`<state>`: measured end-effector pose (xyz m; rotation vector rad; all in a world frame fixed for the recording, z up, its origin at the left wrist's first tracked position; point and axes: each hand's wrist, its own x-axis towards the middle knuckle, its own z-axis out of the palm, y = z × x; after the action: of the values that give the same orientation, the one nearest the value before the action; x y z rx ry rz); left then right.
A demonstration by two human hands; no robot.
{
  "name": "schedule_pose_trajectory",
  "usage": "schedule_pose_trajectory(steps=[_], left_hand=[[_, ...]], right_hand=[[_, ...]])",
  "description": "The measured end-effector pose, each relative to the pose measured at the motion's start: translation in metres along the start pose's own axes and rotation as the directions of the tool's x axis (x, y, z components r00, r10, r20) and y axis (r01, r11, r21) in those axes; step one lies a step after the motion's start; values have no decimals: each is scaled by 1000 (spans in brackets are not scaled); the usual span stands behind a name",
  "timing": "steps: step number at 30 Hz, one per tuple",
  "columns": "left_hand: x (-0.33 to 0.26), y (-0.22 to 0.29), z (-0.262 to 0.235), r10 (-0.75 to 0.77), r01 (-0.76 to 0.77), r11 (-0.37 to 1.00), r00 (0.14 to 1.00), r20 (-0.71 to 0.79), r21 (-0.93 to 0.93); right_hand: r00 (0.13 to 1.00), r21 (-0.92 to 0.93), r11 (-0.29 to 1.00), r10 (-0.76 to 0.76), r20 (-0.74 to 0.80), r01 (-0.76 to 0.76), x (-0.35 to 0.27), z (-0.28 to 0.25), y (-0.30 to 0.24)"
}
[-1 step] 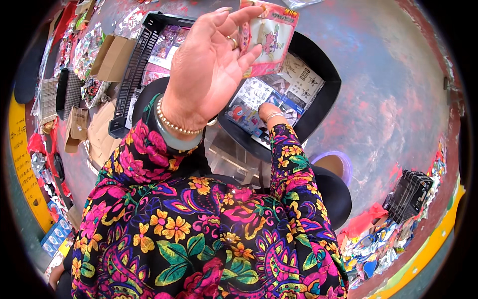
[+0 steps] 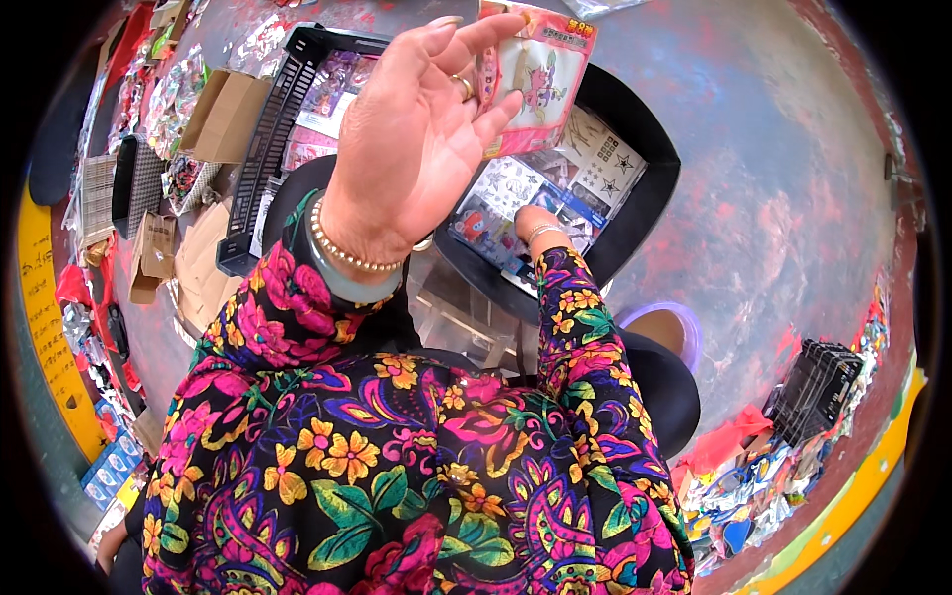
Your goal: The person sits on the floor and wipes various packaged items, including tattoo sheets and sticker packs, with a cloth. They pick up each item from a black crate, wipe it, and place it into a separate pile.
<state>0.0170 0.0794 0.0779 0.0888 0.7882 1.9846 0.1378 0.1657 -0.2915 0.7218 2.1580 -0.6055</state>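
My left hand [image 2: 416, 149] is raised high, palm toward me, with a ring and a bead bracelet. Its fingertips pinch a pink packet [image 2: 540, 69] printed with cartoon figures. My right hand [image 2: 529, 220] reaches down into a round black tray [image 2: 645, 198] and rests on sticker sheets [image 2: 555, 183] with stars and coloured figures. Only its back and bracelet show, and its fingers are hidden. Both sleeves are a bright floral print.
A long black crate [image 2: 273, 139] of packets stands on the left beside cardboard boxes [image 2: 223, 114]. More packets and boxes line the far left. A small black basket [image 2: 818, 392] and a heap of coloured packets [image 2: 754, 486] lie at the lower right on the mottled floor.
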Motion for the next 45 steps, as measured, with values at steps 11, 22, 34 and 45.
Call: schedule_pose_trajectory(steps=[11,22,34,45], left_hand=[[8,-9,-4,-1,6,997,998,59,-73],[8,-10,-5,-14,14,1000,999,31,13],[15,-13,-13,-67,65,997,997,26,44],[31,-5,-42,-144,145,989,975,167,8]], right_hand=[[990,90,996,-7,-144,20,-18,14,-14],[989,30,999,-35,-145,40,-11,65,-33],[983,102,978,-185,6,184,0,20,-17],[842,853,-308,-219,-493,420,-187,-211,39]])
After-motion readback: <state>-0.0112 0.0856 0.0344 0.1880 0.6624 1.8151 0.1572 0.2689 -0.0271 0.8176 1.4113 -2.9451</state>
